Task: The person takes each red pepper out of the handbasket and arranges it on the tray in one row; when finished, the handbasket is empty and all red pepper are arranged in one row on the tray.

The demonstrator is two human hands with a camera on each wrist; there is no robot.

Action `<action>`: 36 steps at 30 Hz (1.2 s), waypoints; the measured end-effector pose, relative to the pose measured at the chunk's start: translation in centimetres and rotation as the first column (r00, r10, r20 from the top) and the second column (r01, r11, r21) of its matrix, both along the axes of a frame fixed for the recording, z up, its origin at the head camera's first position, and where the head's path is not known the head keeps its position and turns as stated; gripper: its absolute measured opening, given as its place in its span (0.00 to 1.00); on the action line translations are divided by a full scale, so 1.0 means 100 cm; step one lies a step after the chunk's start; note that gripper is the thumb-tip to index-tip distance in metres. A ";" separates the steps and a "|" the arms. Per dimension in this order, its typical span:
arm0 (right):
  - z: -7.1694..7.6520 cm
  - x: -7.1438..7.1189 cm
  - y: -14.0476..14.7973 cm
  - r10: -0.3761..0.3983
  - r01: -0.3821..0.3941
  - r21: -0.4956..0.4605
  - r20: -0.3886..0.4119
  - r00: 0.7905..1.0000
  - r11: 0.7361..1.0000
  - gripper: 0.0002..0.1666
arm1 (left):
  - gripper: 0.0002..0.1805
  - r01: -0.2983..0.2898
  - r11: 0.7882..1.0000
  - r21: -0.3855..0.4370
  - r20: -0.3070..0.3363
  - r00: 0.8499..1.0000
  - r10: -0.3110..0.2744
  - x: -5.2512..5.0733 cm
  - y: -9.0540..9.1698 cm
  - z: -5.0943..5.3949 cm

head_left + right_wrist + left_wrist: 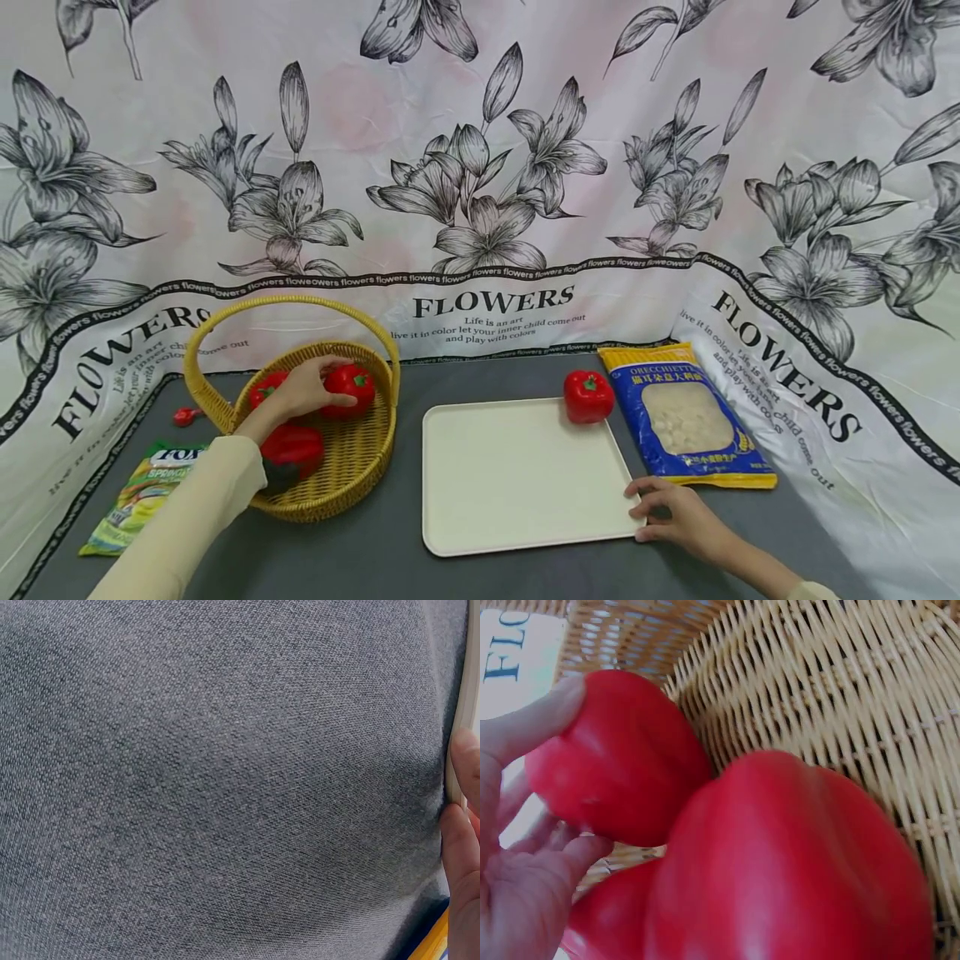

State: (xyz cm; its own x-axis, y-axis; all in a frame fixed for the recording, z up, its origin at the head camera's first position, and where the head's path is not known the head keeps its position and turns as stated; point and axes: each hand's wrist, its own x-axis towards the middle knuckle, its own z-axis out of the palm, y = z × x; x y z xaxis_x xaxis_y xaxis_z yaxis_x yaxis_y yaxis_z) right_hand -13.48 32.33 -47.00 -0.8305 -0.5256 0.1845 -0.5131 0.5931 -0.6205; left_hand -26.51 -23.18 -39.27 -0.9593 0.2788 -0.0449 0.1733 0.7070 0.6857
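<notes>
In the head view my left hand (303, 389) reaches into a yellow wicker basket (352, 497) and grips a red bell pepper (351, 390) with a green stem. Thumb and fingers lie on opposite sides of this pepper (619, 757) in the left wrist view. More red peppers (292, 448) lie in the basket, one partly behind the hand. My right hand (678, 518) holds the right edge of a cream tray (525, 479) near its front corner. Only the fingertips (463, 836) and the tray's rim (459, 712) show in the right wrist view.
Another red bell pepper (588, 397) sits at the tray's back right corner. A blue and yellow orecchiette bag (686, 417) lies to its right. A green and yellow packet (142, 500) and a small red item (185, 416) are left of the basket. Flowered cloth (480, 167) hangs behind.
</notes>
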 end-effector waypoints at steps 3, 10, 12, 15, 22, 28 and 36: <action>-0.001 0.001 0.001 -0.002 0.002 0.005 -0.001 1.000 1.000 0.12 | 0.38 -0.033 0.995 0.095 0.033 0.999 0.029 0.004 -0.006 -0.001; -0.002 0.001 0.000 -0.014 0.015 0.027 -0.014 1.000 1.000 0.11 | 0.41 -0.076 0.942 0.326 0.075 0.996 0.054 0.011 -0.016 0.007; -0.002 0.001 0.000 -0.004 0.005 0.012 -0.028 1.000 1.000 0.11 | 0.41 -0.087 0.928 0.362 0.096 0.994 0.056 0.015 -0.018 0.009; -0.002 0.001 -0.001 0.000 0.000 0.003 -0.041 0.999 1.000 0.10 | 0.42 -0.105 0.913 0.395 0.122 0.991 0.061 0.020 -0.021 0.012; -0.001 0.001 -0.001 -0.004 0.004 -0.008 -0.018 1.000 1.000 0.10 | 0.41 -0.094 0.885 0.456 0.136 0.990 0.035 0.031 -0.025 0.016; -0.002 0.001 -0.001 0.013 -0.014 -0.023 -0.037 0.999 1.000 0.10 | 0.36 -0.057 0.795 0.604 0.145 0.989 -0.040 0.046 -0.026 0.019; 0.000 0.002 -0.001 0.005 -0.005 -0.001 -0.011 1.000 1.000 0.10 | 0.32 0.049 0.656 0.753 0.084 0.982 -0.169 0.065 -0.014 0.019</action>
